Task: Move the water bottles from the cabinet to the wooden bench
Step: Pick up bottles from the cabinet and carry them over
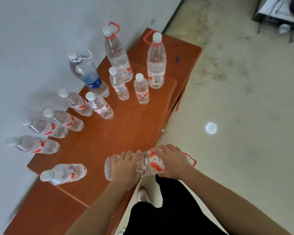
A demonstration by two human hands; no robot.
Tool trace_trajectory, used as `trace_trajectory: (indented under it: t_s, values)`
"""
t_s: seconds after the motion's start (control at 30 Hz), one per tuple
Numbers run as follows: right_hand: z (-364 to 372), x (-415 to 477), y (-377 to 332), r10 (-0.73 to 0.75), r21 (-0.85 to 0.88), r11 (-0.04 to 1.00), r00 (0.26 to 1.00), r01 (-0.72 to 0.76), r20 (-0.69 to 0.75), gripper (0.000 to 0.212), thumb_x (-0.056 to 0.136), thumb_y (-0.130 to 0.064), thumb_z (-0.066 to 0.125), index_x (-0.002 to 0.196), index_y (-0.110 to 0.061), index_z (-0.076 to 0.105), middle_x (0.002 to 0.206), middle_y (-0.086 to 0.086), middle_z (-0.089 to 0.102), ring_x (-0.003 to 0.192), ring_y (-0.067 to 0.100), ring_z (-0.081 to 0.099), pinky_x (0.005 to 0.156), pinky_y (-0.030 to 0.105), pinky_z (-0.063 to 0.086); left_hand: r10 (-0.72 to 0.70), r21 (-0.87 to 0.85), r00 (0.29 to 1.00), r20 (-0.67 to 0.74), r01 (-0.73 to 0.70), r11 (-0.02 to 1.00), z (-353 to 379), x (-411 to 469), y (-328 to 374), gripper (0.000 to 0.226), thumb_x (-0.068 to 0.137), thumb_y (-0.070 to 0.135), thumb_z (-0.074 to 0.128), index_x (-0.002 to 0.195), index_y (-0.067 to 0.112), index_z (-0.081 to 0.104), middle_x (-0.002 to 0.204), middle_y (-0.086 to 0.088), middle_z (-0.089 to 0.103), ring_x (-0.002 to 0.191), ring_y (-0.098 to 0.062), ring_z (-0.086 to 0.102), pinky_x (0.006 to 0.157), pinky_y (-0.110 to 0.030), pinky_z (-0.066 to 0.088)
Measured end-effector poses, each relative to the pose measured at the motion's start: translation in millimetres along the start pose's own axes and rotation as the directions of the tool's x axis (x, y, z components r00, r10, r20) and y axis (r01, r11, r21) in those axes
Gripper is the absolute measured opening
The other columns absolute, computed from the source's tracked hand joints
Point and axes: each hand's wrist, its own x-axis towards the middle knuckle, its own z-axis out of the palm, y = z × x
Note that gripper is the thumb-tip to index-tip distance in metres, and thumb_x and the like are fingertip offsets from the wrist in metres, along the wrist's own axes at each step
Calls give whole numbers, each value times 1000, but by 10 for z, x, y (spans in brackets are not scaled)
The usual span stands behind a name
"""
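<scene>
A large clear water bottle [147,164] with a red-and-white label and a red carry handle lies sideways across the near right edge of the wooden bench [126,126]. My left hand [124,164] grips its base end over the bench. My right hand [171,161] grips its label and neck end, just past the bench edge. Several small water bottles stand on the bench, such as one at the near left [64,173]. At the far end stand two tall bottles with red handles [118,55] [156,62] and a blue-labelled bottle [88,74].
A grey wall [32,39] runs along the bench's left side. Pale floor [236,107] lies to the right, with a bright light spot [211,128]. A small blue object [177,58] lies on the bench's far end. My dark trousers and shoe [143,195] are below.
</scene>
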Motion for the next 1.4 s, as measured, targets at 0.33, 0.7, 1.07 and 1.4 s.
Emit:
trace_trajectory:
  t_s: [0.33, 0.7, 1.07, 1.4]
  values:
    - [-48, -1574, -319, 296, -17, 941, 849, -337, -438, 95, 63, -66, 80, 142, -29, 41, 127, 10, 62, 110, 34, 62, 88, 48, 56, 359, 17, 857, -370, -380, 925, -560, -526, 643, 73, 59, 29, 84, 127, 30, 59, 109, 1, 61, 101, -27, 55, 91, -51, 36]
    - [195, -3582, -427, 571, 136, 731, 490, -668, -659, 112, 50, -52, 93, 147, -27, 42, 129, 13, 60, 117, 36, 57, 95, 55, 49, 685, 240, 614, -393, -650, 721, -1136, -1457, 2244, 86, 54, 26, 87, 134, 28, 58, 121, -1, 61, 114, -29, 57, 100, -54, 36]
    - [2075, -7338, -543, 762, 440, 328, -41, -836, -646, 97, 50, -36, 89, 138, -30, 50, 126, 9, 60, 116, 36, 57, 98, 56, 45, 952, 367, 146, -269, -898, 242, -386, -4072, 5171, 98, 48, 34, 89, 139, 29, 54, 126, -1, 59, 117, -27, 56, 106, -54, 32]
    - [3357, -9949, -995, 699, 628, -80, -493, -774, -518, 94, 58, -34, 88, 142, -30, 47, 132, 9, 54, 120, 36, 52, 99, 54, 42, 931, 400, -339, -137, -879, -261, 145, -6299, 7392, 100, 48, 33, 92, 140, 25, 54, 127, -5, 59, 117, -31, 57, 105, -55, 31]
